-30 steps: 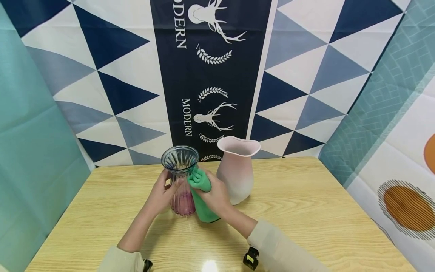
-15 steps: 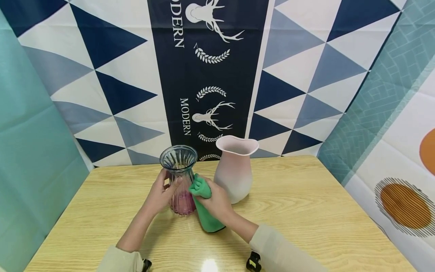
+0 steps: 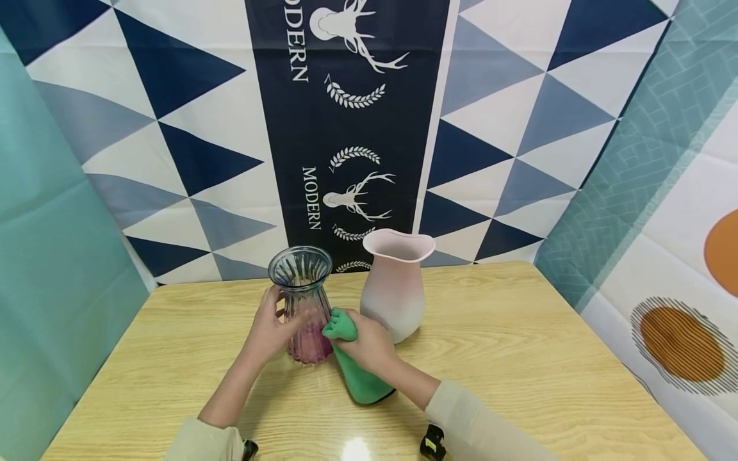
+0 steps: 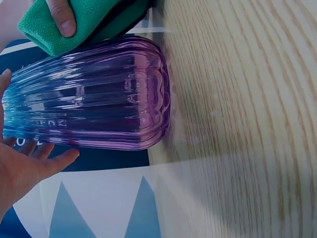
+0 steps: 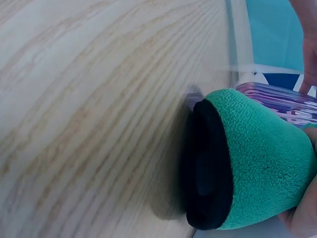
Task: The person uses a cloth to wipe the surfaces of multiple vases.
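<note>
Cloth [image 4: 94, 20] seemingly against glass vase [image 4: 94, 99]

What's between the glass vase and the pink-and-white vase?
In the head view, the green cloth and the right hand gripping it are between them, toward the front.

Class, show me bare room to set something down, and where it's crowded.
The table is bare between pink-white vase, right sleeve and right edge, and between left forearm and left edge. The middle is crowded: left hand, right hand, glass vase, green cloth.
</note>
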`<state>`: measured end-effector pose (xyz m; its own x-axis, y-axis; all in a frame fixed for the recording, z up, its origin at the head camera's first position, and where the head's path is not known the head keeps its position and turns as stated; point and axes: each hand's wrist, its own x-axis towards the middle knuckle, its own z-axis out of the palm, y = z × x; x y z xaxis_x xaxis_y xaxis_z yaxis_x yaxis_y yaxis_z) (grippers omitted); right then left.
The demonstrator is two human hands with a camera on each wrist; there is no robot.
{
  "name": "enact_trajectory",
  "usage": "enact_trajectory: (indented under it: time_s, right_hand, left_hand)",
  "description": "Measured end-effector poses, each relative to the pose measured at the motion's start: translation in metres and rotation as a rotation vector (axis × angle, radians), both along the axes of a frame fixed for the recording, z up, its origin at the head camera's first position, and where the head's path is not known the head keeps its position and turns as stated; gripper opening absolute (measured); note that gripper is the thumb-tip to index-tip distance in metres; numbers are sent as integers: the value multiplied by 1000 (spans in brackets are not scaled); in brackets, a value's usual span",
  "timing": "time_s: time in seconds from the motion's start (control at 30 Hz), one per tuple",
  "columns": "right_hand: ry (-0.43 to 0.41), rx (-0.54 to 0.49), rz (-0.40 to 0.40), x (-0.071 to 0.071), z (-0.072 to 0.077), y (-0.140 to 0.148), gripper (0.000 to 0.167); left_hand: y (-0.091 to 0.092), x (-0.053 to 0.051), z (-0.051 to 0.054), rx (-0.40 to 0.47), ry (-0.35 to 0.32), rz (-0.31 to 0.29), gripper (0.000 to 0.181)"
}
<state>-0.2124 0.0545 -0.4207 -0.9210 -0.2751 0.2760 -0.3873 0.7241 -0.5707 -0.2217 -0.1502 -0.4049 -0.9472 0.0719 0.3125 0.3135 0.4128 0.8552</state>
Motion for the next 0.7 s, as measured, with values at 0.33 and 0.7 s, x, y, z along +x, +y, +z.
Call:
enact_trajectory:
  time_s: [0.33,0.7]
  right_hand:
    - [76,-155,52,-6,11,3,50]
    - [223,-368,70,-11,37,-1,49]
  left_hand:
    - [1,0,0,-4,18,35,70]
    - [3,1,2,10,2,26,71]
